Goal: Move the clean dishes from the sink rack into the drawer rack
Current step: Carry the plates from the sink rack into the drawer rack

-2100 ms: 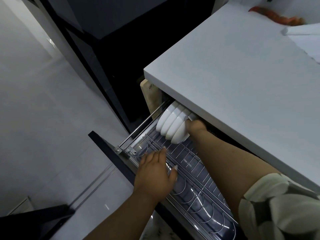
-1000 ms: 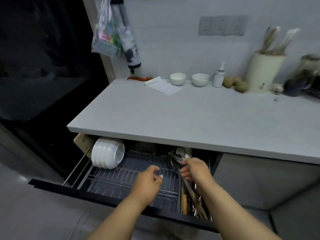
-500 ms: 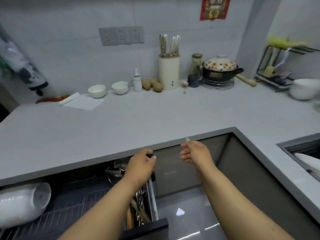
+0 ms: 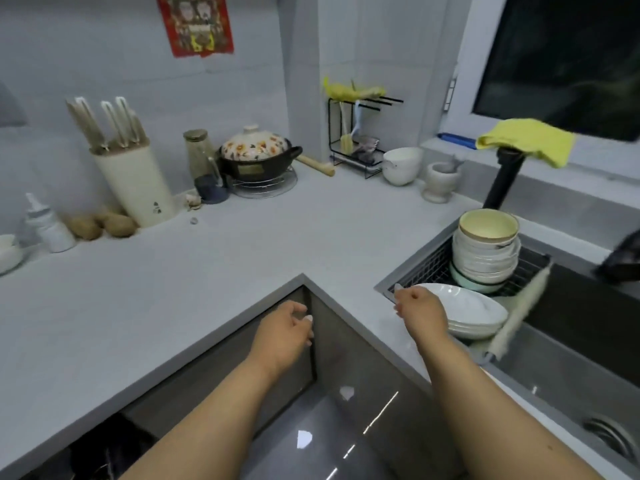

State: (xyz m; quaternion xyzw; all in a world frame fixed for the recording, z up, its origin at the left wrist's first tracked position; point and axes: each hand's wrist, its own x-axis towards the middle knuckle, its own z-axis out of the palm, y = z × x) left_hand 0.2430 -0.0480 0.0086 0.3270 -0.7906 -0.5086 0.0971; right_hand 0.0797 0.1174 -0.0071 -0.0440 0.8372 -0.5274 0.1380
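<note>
Right of both hands, stacked white plates (image 4: 474, 311) lie flat in the sink rack (image 4: 433, 268). My right hand (image 4: 420, 311), empty and loosely curled, is nearer; left hand (image 4: 282, 336) likewise empty.

Empty hands (image 4: 420, 311) near sink rack (image 4: 429, 268)

The right hand (image 4: 420, 315) covers the near rim of the white plates (image 4: 474, 311), and how many lie stacked there cannot be told. The drawer (image 4: 104, 455) shows only as a dark opening under the counter (image 4: 173, 289), cut by the lower edge, its contents unreadable. A dark object (image 4: 621, 261) at the right edge is blurred and cropped.
</note>
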